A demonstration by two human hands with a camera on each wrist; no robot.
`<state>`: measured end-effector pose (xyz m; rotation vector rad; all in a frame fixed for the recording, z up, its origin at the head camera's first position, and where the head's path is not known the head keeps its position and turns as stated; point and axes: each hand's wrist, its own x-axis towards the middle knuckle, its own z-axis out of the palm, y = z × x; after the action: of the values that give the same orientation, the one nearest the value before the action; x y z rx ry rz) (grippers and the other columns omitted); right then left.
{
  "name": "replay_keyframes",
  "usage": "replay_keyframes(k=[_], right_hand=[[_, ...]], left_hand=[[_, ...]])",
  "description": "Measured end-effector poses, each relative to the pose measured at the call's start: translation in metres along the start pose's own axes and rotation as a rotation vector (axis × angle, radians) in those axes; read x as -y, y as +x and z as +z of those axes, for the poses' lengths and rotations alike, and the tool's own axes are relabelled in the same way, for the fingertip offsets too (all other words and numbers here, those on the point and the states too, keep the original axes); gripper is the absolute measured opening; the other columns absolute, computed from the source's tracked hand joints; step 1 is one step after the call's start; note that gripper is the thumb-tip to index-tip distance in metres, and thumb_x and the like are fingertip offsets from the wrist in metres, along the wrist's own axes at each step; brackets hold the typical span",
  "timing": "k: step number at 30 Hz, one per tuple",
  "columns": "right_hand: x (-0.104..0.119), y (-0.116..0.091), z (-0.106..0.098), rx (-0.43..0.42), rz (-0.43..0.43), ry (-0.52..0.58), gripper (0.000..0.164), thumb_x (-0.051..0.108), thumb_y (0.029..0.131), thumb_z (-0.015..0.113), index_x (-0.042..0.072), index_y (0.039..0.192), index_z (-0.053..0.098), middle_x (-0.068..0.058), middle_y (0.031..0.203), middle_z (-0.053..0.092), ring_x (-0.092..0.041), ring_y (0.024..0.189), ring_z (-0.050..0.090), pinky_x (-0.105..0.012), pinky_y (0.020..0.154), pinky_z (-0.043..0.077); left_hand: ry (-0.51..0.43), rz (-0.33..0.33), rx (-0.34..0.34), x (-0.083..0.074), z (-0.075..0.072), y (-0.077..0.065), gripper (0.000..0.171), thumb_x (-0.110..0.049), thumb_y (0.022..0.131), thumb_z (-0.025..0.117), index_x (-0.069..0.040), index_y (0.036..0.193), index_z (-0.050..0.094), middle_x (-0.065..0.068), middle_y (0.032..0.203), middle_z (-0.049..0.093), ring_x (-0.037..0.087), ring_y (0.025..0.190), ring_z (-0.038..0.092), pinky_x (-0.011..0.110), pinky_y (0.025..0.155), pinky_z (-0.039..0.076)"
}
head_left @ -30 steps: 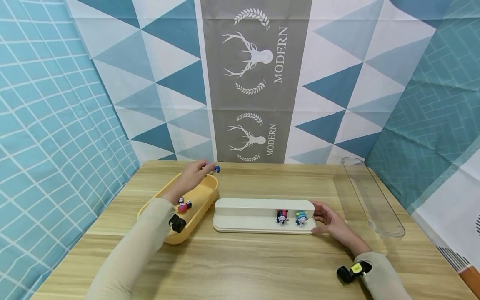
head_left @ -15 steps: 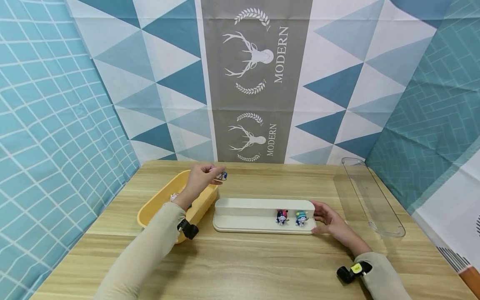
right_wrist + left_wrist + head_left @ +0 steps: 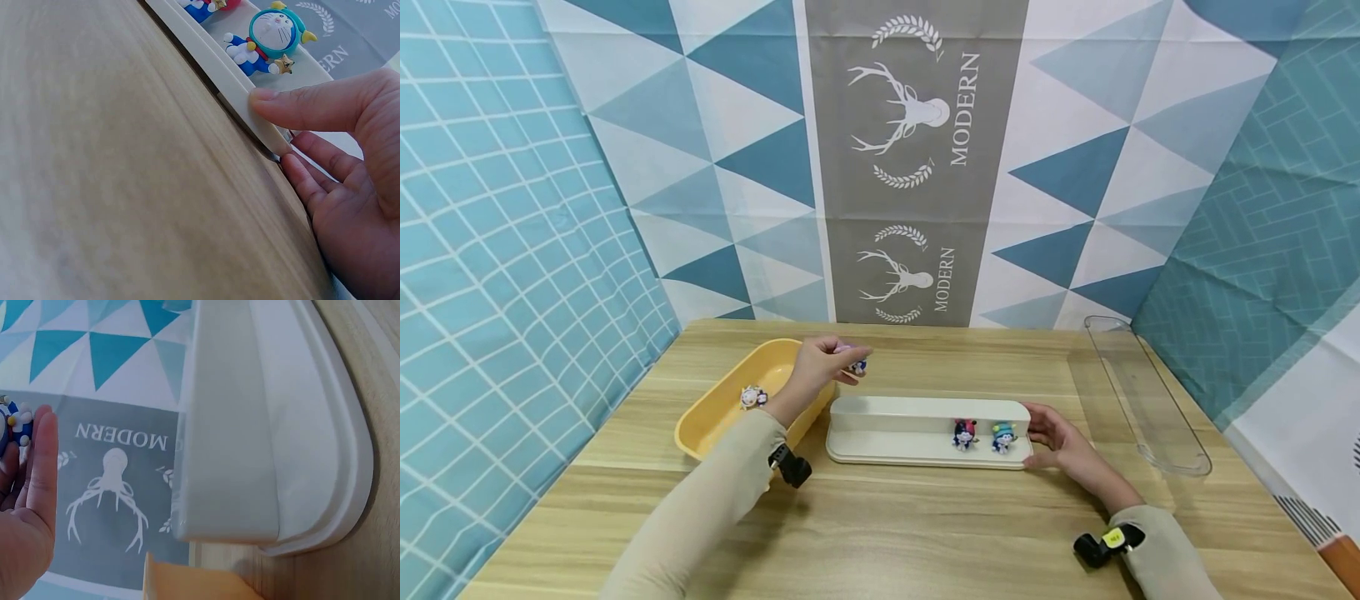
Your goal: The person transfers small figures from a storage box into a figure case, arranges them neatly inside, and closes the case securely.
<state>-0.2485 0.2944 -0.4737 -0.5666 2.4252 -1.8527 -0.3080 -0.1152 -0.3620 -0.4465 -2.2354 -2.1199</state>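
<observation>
In the head view my left hand (image 3: 816, 371) pinches a small blue and white figurine (image 3: 858, 366) with some purple on it, raised beyond the left end of the white two-level display stand (image 3: 880, 446). The left wrist view catches part of that figurine (image 3: 22, 427) at its left edge. My right hand (image 3: 1067, 446) grips the stand's right end, thumb on the front rim and fingers round the side. Two cat figurines stand on the lower level near that hand: one with a teal hood (image 3: 1003, 437), the other with a red and dark hood (image 3: 964, 434).
A yellow oval basket (image 3: 696, 417) lies under my left forearm, which hides part of it. Small figurines (image 3: 752, 397) lie inside. At the table's right side is a transparent cover (image 3: 1180, 467). Patterned cloth (image 3: 910, 275) hangs behind the wooden table (image 3: 925, 533).
My left hand has lifted the figurine from behind the basket and moved right and nearer, toward the stand. More of the basket's inside shows. My right hand stays on the stand's end.
</observation>
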Motion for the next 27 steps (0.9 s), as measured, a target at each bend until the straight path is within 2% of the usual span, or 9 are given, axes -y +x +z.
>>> replay_keyframes(k=[5, 13, 18, 23, 27], right_hand=[[-0.001, 0.000, 0.000, -0.001, 0.008, 0.009, 0.085, -0.013, 0.072, 0.079, -0.007, 0.145, 0.037, -0.028, 0.132, 0.048, -0.006, 0.112, 0.053, -0.018, 0.094, 0.045], [-0.002, 0.001, 0.000, 0.001, 0.002, 0.008, 0.085, -0.013, 0.072, 0.079, -0.007, 0.145, 0.036, -0.028, 0.133, 0.048, -0.005, 0.111, 0.054, -0.018, 0.094, 0.045], [-0.002, 0.000, 0.000, 0.003, -0.008, 0.008, 0.084, -0.012, 0.072, 0.079, -0.008, 0.145, 0.036, -0.027, 0.131, 0.049, -0.005, 0.111, 0.054, -0.018, 0.094, 0.046], [-0.003, 0.000, 0.000, 0.005, -0.013, 0.010, 0.085, -0.013, 0.072, 0.079, -0.008, 0.145, 0.036, -0.026, 0.130, 0.049, -0.006, 0.111, 0.054, -0.017, 0.093, 0.046], [-0.002, 0.000, 0.000, 0.003, -0.011, 0.011, 0.085, -0.013, 0.072, 0.079, -0.008, 0.145, 0.036, -0.026, 0.131, 0.049, -0.005, 0.111, 0.054, -0.018, 0.094, 0.045]], left_hand=[[0.025, 0.007, -0.019, 0.004, 0.009, -0.001, 0.033, -0.015, 0.081, 0.084, -0.006, 0.067, 0.055, 0.009, 0.074, 0.071, 0.021, 0.063, 0.070, 0.039, 0.059, 0.060], [0.075, 0.094, -0.001, 0.007, 0.022, -0.007, 0.024, -0.013, 0.080, 0.084, -0.002, 0.088, 0.065, 0.006, 0.076, 0.068, 0.018, 0.061, 0.067, 0.035, 0.050, 0.057], [0.100, 0.121, 0.004, 0.011, 0.027, -0.009, 0.022, -0.014, 0.081, 0.084, -0.002, 0.089, 0.067, 0.004, 0.074, 0.068, 0.016, 0.059, 0.064, 0.031, 0.043, 0.052], [0.099, 0.144, 0.003, 0.014, 0.032, -0.010, 0.021, -0.014, 0.079, 0.085, -0.004, 0.089, 0.069, 0.005, 0.073, 0.067, 0.014, 0.056, 0.061, 0.032, 0.042, 0.052], [0.103, 0.133, -0.002, 0.017, 0.037, -0.012, 0.024, -0.014, 0.077, 0.086, -0.003, 0.089, 0.069, 0.004, 0.070, 0.064, 0.014, 0.053, 0.059, 0.031, 0.043, 0.052]])
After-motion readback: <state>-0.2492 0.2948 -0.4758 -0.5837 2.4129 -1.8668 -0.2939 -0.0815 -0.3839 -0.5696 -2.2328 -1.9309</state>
